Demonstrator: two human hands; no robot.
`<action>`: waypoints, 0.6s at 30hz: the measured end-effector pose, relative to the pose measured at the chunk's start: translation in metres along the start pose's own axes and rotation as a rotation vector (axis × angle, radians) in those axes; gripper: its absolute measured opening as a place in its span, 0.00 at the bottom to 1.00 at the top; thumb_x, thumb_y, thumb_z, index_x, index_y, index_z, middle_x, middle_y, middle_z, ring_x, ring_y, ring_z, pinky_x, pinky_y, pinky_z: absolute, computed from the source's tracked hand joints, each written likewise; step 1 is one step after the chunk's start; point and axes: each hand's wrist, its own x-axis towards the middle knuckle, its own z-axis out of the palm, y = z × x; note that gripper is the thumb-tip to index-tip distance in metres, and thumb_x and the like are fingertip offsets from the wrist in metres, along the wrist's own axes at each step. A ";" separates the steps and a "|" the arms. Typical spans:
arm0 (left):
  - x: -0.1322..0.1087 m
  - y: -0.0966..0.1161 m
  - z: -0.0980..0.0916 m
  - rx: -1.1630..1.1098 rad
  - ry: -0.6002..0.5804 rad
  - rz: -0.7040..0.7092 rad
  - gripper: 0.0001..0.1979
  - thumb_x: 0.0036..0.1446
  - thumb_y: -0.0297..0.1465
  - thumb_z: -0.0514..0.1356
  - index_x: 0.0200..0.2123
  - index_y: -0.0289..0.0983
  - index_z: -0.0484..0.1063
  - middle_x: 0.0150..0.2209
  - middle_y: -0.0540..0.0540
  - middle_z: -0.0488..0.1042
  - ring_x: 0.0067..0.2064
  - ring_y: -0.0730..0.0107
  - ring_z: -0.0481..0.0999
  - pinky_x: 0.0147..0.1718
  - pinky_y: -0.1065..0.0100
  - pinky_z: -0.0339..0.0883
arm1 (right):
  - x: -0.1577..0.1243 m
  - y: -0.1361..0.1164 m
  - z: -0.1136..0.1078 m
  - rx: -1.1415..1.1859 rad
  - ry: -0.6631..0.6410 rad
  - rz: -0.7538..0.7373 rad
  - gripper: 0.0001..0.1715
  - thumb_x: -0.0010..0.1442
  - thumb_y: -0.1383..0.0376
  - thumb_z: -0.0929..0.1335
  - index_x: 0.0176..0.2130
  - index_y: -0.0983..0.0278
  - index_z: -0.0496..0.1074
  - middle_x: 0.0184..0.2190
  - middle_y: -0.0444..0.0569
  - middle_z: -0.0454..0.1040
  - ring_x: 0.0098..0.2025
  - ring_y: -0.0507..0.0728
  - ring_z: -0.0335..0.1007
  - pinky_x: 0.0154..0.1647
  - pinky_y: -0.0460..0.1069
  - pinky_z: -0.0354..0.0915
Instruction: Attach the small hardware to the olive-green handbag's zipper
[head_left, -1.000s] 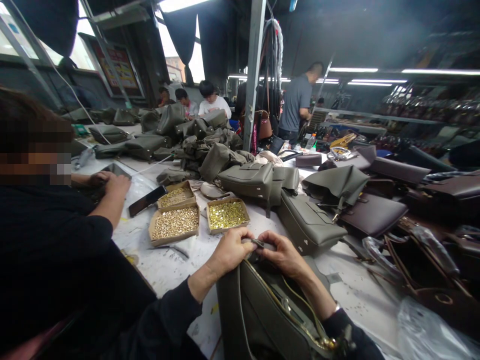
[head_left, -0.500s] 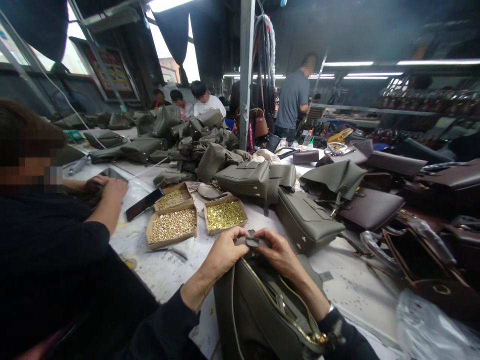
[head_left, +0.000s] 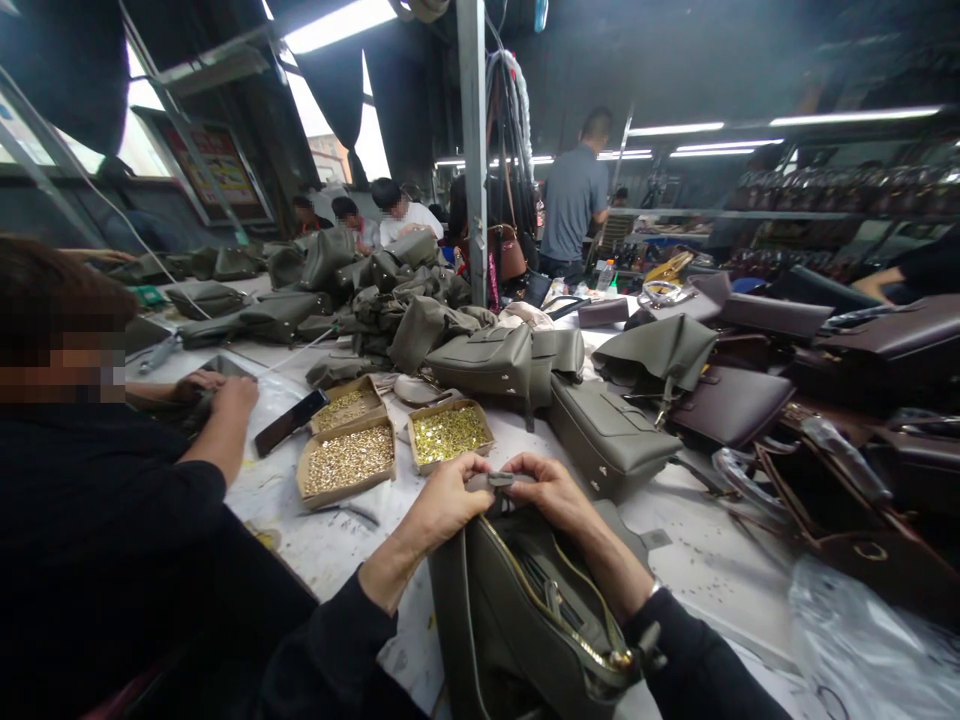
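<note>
An olive-grey handbag [head_left: 517, 620] stands in front of me, its gold zipper [head_left: 555, 610] undone along the top. At the bag's far end, both hands pinch a small leather strap [head_left: 500, 480] of the same colour. My left hand [head_left: 446, 500] grips it from the left, thumb and fingers together. From the right, my right hand [head_left: 551, 490] pinches the strap's other side. The fingers partly cover how the strap joins the bag. Just beyond my hands sits a cardboard tray [head_left: 450, 432] of small gold metal pieces.
Two more trays of gold pieces [head_left: 349, 458] and a phone [head_left: 291, 422] lie to the left, near a co-worker's hands [head_left: 232, 395]. Olive bags [head_left: 615, 435] and brown bags [head_left: 731, 405] crowd the table's far and right sides. Clear plastic [head_left: 862, 640] lies at right.
The view has shifted slightly. The strap between my fingers is turned, its raised loop now lying flatter. Both hands keep their pinch. An arm has appeared at the far right.
</note>
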 end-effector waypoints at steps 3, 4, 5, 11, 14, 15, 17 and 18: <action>0.001 -0.001 0.002 0.037 0.011 0.028 0.13 0.41 0.26 0.61 0.35 0.35 0.75 0.29 0.51 0.73 0.32 0.69 0.69 0.31 0.71 0.58 | 0.000 -0.001 -0.001 -0.011 0.002 0.008 0.17 0.44 0.58 0.78 0.33 0.64 0.76 0.25 0.42 0.74 0.27 0.52 0.67 0.30 0.47 0.63; 0.001 -0.001 0.002 0.046 0.013 0.034 0.13 0.41 0.26 0.61 0.34 0.36 0.75 0.29 0.51 0.73 0.32 0.69 0.69 0.31 0.71 0.58 | 0.000 -0.001 -0.001 -0.021 0.003 0.006 0.17 0.44 0.59 0.78 0.32 0.64 0.76 0.26 0.42 0.74 0.27 0.52 0.67 0.30 0.47 0.63; 0.001 -0.001 0.002 0.054 0.016 0.038 0.12 0.40 0.25 0.61 0.34 0.36 0.74 0.29 0.52 0.72 0.32 0.69 0.68 0.31 0.71 0.58 | 0.000 -0.001 0.000 -0.033 0.003 0.001 0.16 0.44 0.59 0.78 0.32 0.64 0.76 0.26 0.42 0.74 0.27 0.52 0.66 0.31 0.47 0.63; 0.001 -0.002 0.003 0.048 0.029 0.033 0.12 0.37 0.24 0.59 0.30 0.36 0.71 0.27 0.54 0.69 0.31 0.71 0.65 0.30 0.72 0.55 | 0.001 0.000 0.004 -0.161 0.010 -0.079 0.12 0.48 0.61 0.76 0.33 0.64 0.78 0.29 0.43 0.77 0.33 0.54 0.69 0.36 0.48 0.63; 0.003 -0.005 0.004 0.029 0.032 0.008 0.12 0.36 0.24 0.59 0.29 0.36 0.70 0.26 0.55 0.67 0.29 0.72 0.63 0.29 0.72 0.55 | -0.002 0.000 0.006 -0.230 0.010 -0.108 0.10 0.52 0.62 0.75 0.35 0.63 0.78 0.31 0.44 0.78 0.34 0.55 0.70 0.37 0.48 0.63; 0.003 -0.007 0.004 0.026 0.035 0.000 0.12 0.36 0.23 0.59 0.30 0.36 0.70 0.25 0.55 0.66 0.29 0.72 0.63 0.29 0.72 0.55 | -0.002 0.000 0.006 -0.251 0.007 -0.114 0.09 0.53 0.62 0.74 0.36 0.63 0.79 0.31 0.44 0.78 0.34 0.55 0.71 0.37 0.48 0.63; 0.004 -0.008 0.006 0.026 0.053 -0.009 0.12 0.35 0.23 0.58 0.29 0.36 0.69 0.25 0.55 0.66 0.29 0.72 0.63 0.29 0.72 0.54 | -0.004 -0.002 0.007 -0.298 0.002 -0.133 0.08 0.55 0.63 0.73 0.37 0.63 0.79 0.32 0.44 0.79 0.35 0.55 0.71 0.38 0.48 0.63; 0.004 -0.008 0.006 0.029 0.065 -0.007 0.12 0.35 0.23 0.58 0.29 0.37 0.69 0.25 0.55 0.66 0.30 0.72 0.63 0.29 0.72 0.54 | -0.005 -0.004 0.008 -0.325 0.002 -0.144 0.08 0.55 0.63 0.73 0.37 0.62 0.79 0.32 0.44 0.79 0.36 0.56 0.72 0.39 0.48 0.63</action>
